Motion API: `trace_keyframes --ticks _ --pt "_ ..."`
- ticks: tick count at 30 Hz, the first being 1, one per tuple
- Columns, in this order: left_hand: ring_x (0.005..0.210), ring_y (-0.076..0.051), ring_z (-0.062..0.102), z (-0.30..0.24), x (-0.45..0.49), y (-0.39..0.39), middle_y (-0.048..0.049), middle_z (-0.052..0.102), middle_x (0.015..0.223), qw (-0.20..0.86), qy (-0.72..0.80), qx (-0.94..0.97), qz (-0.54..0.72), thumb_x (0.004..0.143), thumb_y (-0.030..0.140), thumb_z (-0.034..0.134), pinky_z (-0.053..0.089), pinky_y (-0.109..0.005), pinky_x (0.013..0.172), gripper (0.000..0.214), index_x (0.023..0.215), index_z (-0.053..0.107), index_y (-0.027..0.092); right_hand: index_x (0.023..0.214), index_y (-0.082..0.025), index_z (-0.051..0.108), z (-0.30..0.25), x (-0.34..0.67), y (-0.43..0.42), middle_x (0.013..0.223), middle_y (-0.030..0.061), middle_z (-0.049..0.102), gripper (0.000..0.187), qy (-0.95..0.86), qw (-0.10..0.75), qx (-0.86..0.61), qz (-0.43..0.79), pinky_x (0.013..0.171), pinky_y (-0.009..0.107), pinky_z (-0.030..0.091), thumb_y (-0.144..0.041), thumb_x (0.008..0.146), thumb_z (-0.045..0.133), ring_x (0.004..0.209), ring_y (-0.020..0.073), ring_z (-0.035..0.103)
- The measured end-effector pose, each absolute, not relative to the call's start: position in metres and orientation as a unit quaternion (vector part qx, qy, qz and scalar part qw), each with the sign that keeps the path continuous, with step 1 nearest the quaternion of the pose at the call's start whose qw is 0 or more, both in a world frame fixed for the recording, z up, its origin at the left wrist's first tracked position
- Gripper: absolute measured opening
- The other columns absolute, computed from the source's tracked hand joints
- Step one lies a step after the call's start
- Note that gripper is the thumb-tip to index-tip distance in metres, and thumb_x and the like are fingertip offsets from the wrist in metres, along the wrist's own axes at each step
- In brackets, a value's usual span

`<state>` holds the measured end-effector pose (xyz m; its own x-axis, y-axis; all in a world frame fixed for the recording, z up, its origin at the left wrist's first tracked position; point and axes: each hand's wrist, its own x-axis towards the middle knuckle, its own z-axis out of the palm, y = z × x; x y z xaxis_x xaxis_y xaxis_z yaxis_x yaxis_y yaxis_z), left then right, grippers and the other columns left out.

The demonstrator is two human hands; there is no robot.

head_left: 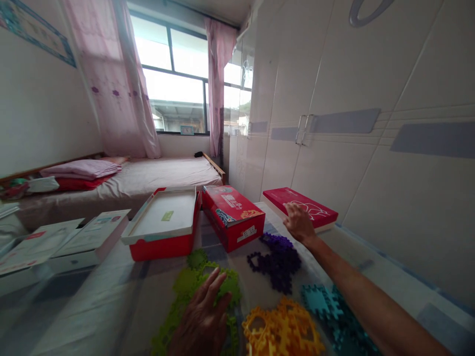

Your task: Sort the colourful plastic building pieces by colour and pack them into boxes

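Note:
My left hand [208, 314] is over a pile of light green plastic pieces [185, 279], its fingers stretched out and apart. At the right, my right hand [300, 223] is at the near left edge of a flat red box [311, 205] with white line drawing on its lid. Its fingers bend over that edge. Purple notched pieces [280, 259] lie between the two hands. Yellow pieces [284, 329] sit closer to me, and teal pieces [336, 309] are partly hidden under my right forearm.
A red printed box [233, 212] stands mid-table, beside an upturned-looking red and white tray box [162, 251]. White boxes [91, 237] lie at the left. Behind are a bed [166, 173] and a window; a white wardrobe [334, 163] lines the right side.

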<state>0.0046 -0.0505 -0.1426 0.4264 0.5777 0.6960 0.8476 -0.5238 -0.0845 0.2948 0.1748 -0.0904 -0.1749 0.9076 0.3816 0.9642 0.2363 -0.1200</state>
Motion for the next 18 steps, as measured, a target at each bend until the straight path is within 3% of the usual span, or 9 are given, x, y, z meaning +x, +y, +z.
trace_keyframes --ticks 4,9,13,15,18 --pt "0.129 -0.028 0.04 -0.139 0.007 -0.055 -0.0115 0.051 0.13 0.199 -0.446 -0.817 -0.306 0.074 0.006 0.047 0.052 -0.04 0.093 0.032 0.1 0.063 0.017 0.123 -0.015 0.055 -0.102 0.275 0.161 0.134 0.0089 0.05 0.045 -0.83 0.156 -0.535 0.034 0.105 0.032 0.031 -0.037 0.087 0.042 0.125 0.0201 0.041" --pt "0.13 -0.03 0.037 -0.14 0.008 -0.056 -0.0122 0.048 0.132 0.169 -0.456 -0.82 -0.302 0.074 0.004 0.044 0.05 -0.044 0.094 0.035 0.101 0.063 0.017 0.122 -0.019 0.056 -0.116 0.267 0.135 0.128 0.0062 0.056 0.048 -0.861 0.135 -0.472 0.13 0.099 0.034 0.037 -0.048 0.088 0.038 0.117 0.0204 0.05" --pt "0.13 -0.029 0.037 -0.14 0.009 -0.057 -0.0111 0.047 0.133 0.145 -0.47 -0.819 -0.296 0.075 0.004 0.044 0.047 -0.046 0.098 0.035 0.101 0.063 0.017 0.109 -0.021 0.064 -0.105 0.263 0.107 0.114 0.0044 0.064 0.041 -0.877 0.122 -0.431 0.174 0.092 0.03 0.042 -0.047 0.087 0.04 0.104 0.0189 0.058" --pt "0.131 -0.028 0.037 -0.139 0.01 -0.057 -0.0105 0.047 0.133 0.135 -0.474 -0.816 -0.301 0.075 0.004 0.044 0.046 -0.046 0.099 0.035 0.101 0.063 0.018 0.105 -0.02 0.065 -0.09 0.257 0.097 0.111 0.0059 0.064 0.037 -0.865 0.158 -0.453 0.149 0.091 0.031 0.042 -0.044 0.085 0.044 0.101 0.0199 0.059" --pt "0.131 -0.028 0.036 -0.139 0.011 -0.058 -0.0105 0.048 0.133 0.127 -0.478 -0.813 -0.309 0.075 0.004 0.044 0.046 -0.046 0.099 0.035 0.101 0.063 0.017 0.119 -0.017 0.055 -0.064 0.238 0.092 0.121 0.0111 0.057 0.048 -0.814 0.269 -0.513 0.042 0.093 0.036 0.039 -0.047 0.083 0.049 0.112 0.024 0.051"
